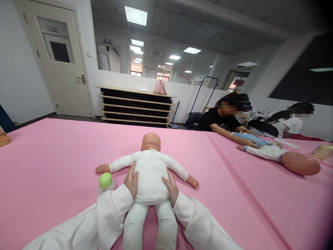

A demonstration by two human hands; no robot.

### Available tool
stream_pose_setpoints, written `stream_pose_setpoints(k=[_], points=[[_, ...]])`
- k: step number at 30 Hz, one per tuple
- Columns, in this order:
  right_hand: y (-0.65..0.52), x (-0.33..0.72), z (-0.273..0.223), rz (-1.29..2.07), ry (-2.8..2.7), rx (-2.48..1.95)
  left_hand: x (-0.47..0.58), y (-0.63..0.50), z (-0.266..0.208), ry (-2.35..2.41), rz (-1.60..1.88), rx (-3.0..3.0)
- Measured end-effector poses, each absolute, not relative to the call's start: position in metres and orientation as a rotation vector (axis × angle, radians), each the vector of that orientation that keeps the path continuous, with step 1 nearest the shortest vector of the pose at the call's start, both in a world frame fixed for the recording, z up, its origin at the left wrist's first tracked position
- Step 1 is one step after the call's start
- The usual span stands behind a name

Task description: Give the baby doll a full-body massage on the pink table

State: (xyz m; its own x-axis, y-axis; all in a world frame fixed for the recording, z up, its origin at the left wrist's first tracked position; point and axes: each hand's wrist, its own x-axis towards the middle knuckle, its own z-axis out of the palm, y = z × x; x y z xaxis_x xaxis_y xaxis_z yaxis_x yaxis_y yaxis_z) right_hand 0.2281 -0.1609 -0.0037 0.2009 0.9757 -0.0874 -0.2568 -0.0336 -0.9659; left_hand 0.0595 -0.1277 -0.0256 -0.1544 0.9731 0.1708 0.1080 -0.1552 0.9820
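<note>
A baby doll with a white cloth body lies stretched out on the pink-covered table. Its bald head points away from me, with no face visible, and both arms are spread sideways. My left hand grips the left side of the torso, thumb on top. On the opposite side, my right hand holds the torso in the same way. The fingers under the body are partly hidden. Close to my left sleeve stands a small bottle with a green cap, its lower part covered by the sleeve.
A co-worker in black handles a blue-clothed doll at the right, beside another doll. Another person in white sits farther right. A yellowish bottle lies at the right edge. Shelving stands behind the table.
</note>
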Motion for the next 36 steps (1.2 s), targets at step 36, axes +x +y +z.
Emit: stream_pose_setpoints(k=[36], points=[[-0.1613, 0.2283, -0.0041, 1.222, -0.854, -1.107, 0.0581, -0.1277, -0.0234, 1.323, 1.404, 1.352]])
